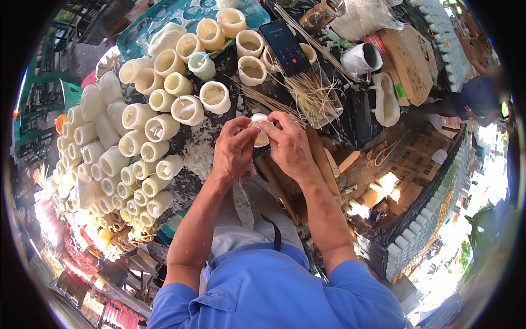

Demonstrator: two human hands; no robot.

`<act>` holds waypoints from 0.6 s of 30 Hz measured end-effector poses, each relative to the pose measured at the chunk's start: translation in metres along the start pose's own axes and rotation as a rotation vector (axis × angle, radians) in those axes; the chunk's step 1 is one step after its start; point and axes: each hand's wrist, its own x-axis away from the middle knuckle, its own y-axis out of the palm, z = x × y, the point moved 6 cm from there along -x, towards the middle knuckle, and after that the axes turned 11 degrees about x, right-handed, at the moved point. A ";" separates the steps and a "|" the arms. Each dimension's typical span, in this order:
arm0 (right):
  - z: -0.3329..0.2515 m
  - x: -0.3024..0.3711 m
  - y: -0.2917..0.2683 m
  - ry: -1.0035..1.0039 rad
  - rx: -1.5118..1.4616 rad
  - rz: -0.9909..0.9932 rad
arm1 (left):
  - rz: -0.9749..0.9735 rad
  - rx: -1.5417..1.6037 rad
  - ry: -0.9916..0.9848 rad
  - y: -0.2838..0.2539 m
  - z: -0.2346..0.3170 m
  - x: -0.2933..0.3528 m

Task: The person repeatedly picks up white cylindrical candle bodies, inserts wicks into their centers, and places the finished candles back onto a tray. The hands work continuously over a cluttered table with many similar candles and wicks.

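Between my two hands, in front of my body, is a small cream-coloured, wax-like cup (pixel 262 139) with something white at its top. My left hand (pixel 235 147) grips it from the left, fingers bent and pinched in. My right hand (pixel 286 141) closes on it from the other side, with thumb and fingers near the white part. My fingers cover much of the piece, so its inside shows only partly. Just beyond my left hand stands a thick-walled cream cup (pixel 215 97). Thin wooden sticks (pixel 309 93) lie in a pile beyond my right hand.
Many similar cups (pixel 136 116) crowd the dark table to the left. A teal tray (pixel 137 38) is at the back. A phone (pixel 285 48) rests among cups and sticks. To the right are a white container (pixel 361 59), cardboard (pixel 408 63) and a person (pixel 485 96).
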 end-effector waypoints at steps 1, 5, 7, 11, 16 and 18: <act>0.000 0.000 0.000 0.005 0.013 -0.012 | -0.005 0.003 -0.002 0.000 0.001 0.000; 0.000 -0.002 0.000 0.008 0.075 0.002 | -0.008 0.013 0.006 -0.002 0.003 -0.002; 0.002 -0.004 -0.001 0.037 0.016 0.015 | 0.020 0.051 -0.037 -0.004 0.001 -0.003; 0.003 -0.007 -0.005 0.023 -0.031 0.044 | 0.053 0.152 -0.179 -0.004 -0.008 -0.002; 0.000 -0.011 -0.007 -0.050 0.110 0.009 | 0.018 0.155 -0.181 -0.003 -0.009 -0.004; -0.003 -0.013 -0.009 -0.096 0.161 0.014 | -0.015 0.161 -0.214 -0.003 -0.011 -0.003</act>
